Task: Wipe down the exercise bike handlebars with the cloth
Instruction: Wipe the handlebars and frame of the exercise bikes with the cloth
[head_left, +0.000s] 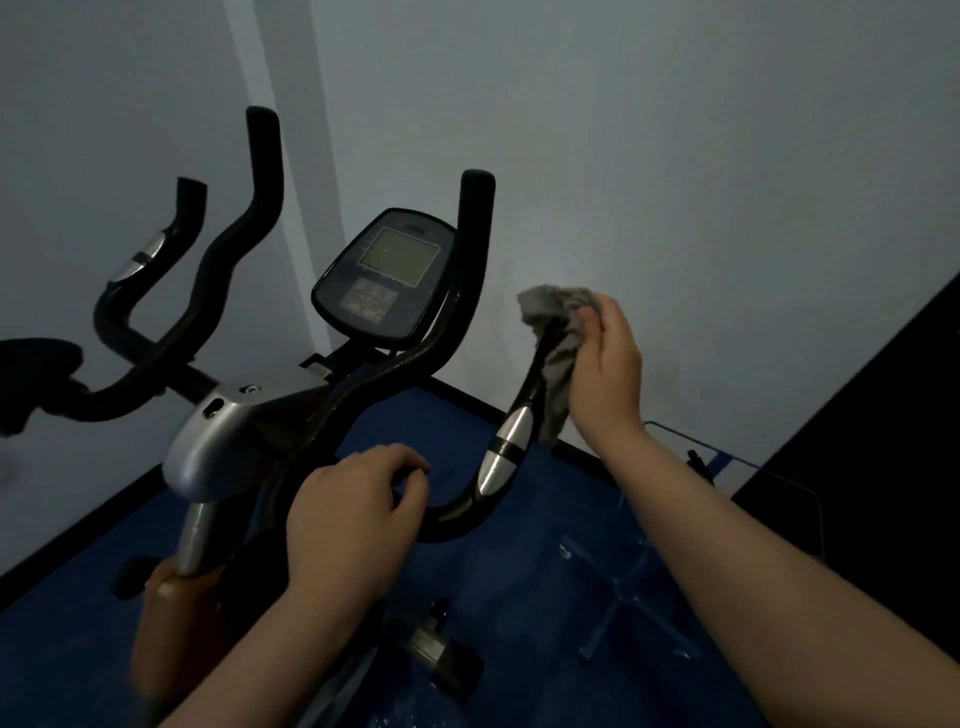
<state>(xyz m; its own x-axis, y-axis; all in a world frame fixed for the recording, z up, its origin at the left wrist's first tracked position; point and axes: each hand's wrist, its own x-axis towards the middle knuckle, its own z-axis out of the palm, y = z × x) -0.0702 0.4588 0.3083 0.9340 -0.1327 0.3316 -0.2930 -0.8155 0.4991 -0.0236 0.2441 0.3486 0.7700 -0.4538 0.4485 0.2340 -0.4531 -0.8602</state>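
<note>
Head | right hand (605, 364) clutches fuzzy grey cloth (558, 343) | left hand (348, 514) grips curved handlebar (457, 514)

Cloth (558, 343) and right hand (605, 374) hide the near bar's tip, left hand (348, 514) covers the bar (457, 512) just inboard of the silver sensor (506, 449), console (384, 275) text below its screen too dim to read, seat (31, 379) left of console cut by frame edge.
</note>
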